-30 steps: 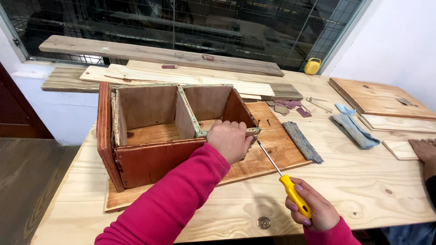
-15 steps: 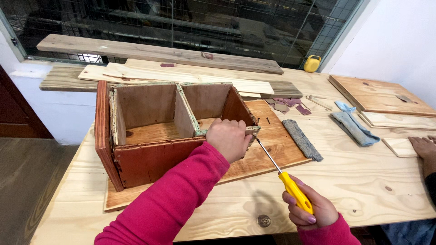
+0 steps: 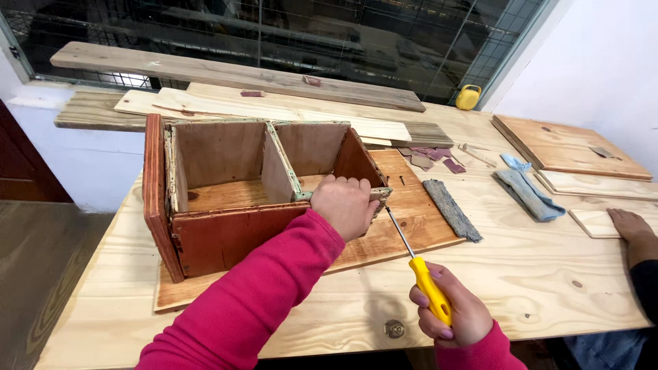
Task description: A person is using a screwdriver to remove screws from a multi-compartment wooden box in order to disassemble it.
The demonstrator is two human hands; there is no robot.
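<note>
A red-brown wooden box point(image 3: 205, 240) with a middle divider lies on a wooden board point(image 3: 411, 212) on the light workbench. My left hand point(image 3: 346, 204) grips the box's near right corner, fingers curled over the rim. My right hand point(image 3: 449, 312) is closed on the yellow handle of a screwdriver point(image 3: 428, 284). Its metal shaft points up and left, and the tip meets the box corner just beside my left hand.
A grey abrasive strip point(image 3: 451, 209), a blue-grey cloth point(image 3: 528, 192) and small purple scraps point(image 3: 432, 156) lie right of the box. Long planks point(image 3: 233, 72) lean along the window; a yellow object point(image 3: 468, 98) stands there. Another person's hand point(image 3: 630, 225) rests at the right edge by wood panels point(image 3: 569, 147).
My right hand has shifted slightly with the screwdriver; the tip stays at the box corner. My left hand keeps its hold on the box.
</note>
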